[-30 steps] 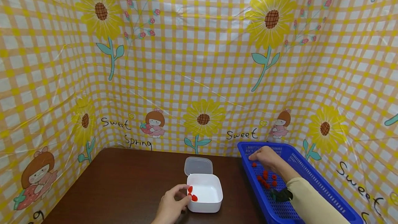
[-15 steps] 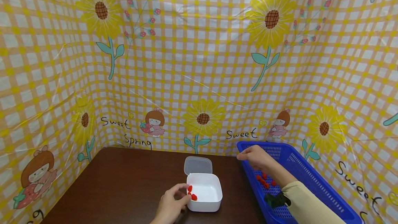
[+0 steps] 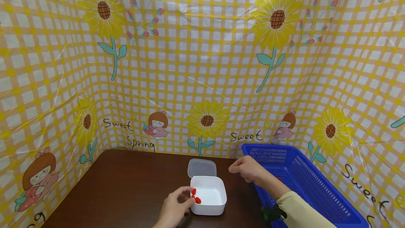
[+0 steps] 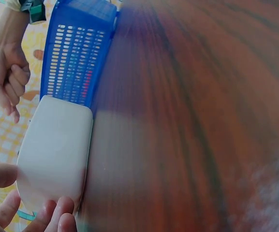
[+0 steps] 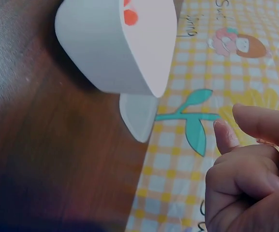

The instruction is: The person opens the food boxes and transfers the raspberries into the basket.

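A square white plastic box (image 3: 209,210) stands near the table's front, several small red berries (image 3: 197,200) lying inside against its left wall. My left hand (image 3: 175,203) holds the box by its left side, thumb and fingers spread along the wall. Over the table between box and basket is my right hand (image 3: 248,169). Its thumb and index fingertips come close together while the other fingers (image 5: 245,179) fold into the palm. Nothing shows between those tips in the right wrist view; whether the hand holds a berry I cannot tell.
A blue perforated basket (image 3: 294,161) stands at the right under my right forearm, a bit of red (image 3: 278,178) showing inside. A translucent lid (image 3: 201,168) lies behind the box. Checked cloth (image 3: 177,69) with sunflowers walls in the dark brown table (image 3: 126,185).
My right hand has come out of the basket and moved left toward the box, its forearm now hiding most of the basket's berries. My left hand and the box have stayed put.
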The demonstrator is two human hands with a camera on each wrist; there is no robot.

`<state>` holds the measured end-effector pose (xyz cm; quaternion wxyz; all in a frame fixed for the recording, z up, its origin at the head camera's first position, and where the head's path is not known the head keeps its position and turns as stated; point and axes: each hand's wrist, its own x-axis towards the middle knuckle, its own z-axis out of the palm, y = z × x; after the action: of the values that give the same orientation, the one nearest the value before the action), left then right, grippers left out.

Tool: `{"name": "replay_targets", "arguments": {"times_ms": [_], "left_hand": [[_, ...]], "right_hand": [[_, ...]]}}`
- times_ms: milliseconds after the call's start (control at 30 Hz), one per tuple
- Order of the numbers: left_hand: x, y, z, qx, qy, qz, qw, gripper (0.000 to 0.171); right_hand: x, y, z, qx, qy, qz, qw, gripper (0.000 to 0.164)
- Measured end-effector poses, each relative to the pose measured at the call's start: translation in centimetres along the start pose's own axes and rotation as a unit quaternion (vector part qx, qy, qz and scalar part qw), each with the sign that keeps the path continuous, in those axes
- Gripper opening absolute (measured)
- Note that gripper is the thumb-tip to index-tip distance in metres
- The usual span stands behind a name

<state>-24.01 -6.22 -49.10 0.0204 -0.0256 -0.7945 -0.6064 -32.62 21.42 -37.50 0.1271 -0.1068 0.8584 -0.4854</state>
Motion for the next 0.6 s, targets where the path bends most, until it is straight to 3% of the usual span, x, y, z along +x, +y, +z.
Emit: {"name": "replay_targets", "arguments": {"times_ms": [600], "left_hand": [[0.2,-0.1,0.0,-0.002,-0.002,-0.011,0.9999,0.037]], "right_hand": [[0.8,0.0,5.1,-0.012,-0.047,0.025,0.998,0.018]]}}
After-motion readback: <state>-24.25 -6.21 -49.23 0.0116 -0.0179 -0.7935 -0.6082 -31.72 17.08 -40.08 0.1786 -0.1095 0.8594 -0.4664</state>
